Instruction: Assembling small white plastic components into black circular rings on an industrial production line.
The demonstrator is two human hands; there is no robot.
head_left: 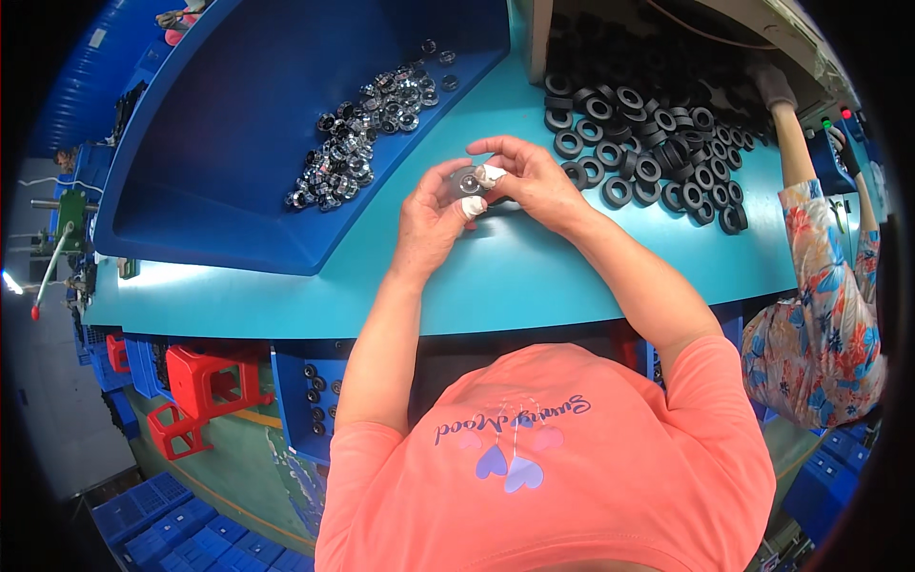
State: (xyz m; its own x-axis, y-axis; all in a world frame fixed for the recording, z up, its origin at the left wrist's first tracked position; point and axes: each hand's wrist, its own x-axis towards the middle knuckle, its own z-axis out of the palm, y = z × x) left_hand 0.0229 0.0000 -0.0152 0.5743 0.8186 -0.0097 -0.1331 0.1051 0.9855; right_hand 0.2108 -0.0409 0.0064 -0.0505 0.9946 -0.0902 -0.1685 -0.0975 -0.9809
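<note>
Over the turquoise table [534, 286], a clear round piece [466, 183] is pinched between left hand [427, 219] and right hand [543, 189] fingertips. Its circular face is turned camera-ward; any long axis can't be told.

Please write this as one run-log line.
left hand, right hand: holding round part | clear pieces: blue tray | black rings: table

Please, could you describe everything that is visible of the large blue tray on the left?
The large blue tray looks like smooth, opaque plastic, with raised sides. It sits on the turquoise table, its open interior facing the camera, its edges curving in this fisheye view. Small round pieces, mostly clear, some dark-looking, lie heaped toward its right side. Neither the left hand nor the right hand touches it.
</note>
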